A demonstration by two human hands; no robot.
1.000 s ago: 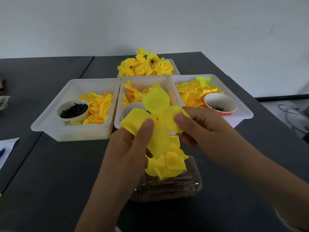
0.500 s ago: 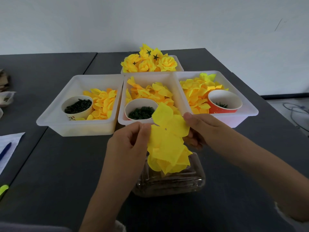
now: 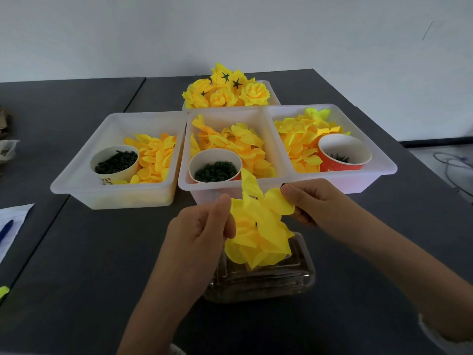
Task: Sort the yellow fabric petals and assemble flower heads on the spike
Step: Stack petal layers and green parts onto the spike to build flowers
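Note:
A stack of yellow fabric petal layers [image 3: 258, 234] sits above a clear plastic base [image 3: 261, 280] in the middle of the table; the spike itself is hidden under the petals. My left hand [image 3: 202, 226] pinches the top petal layer on its left side. My right hand [image 3: 312, 201] pinches the same layer on its right lobe. Three white trays hold loose yellow petals: left tray [image 3: 84, 175], middle tray [image 3: 194, 124], right tray [image 3: 384, 162]. A fourth tray [image 3: 273, 93] at the back holds finished yellow flower heads [image 3: 225, 92].
Paper cups of dark green parts stand in the trays: left cup [image 3: 115, 163], middle cup [image 3: 215, 169], red cup [image 3: 344, 152]. White paper with a blue pen [image 3: 6, 230] lies at the left edge. Cables [image 3: 453, 162] lie on the floor at right.
The top petal layer has come down from a raised, spread-out position onto the stack below. Both hands lowered with it and keep pinching its sides.

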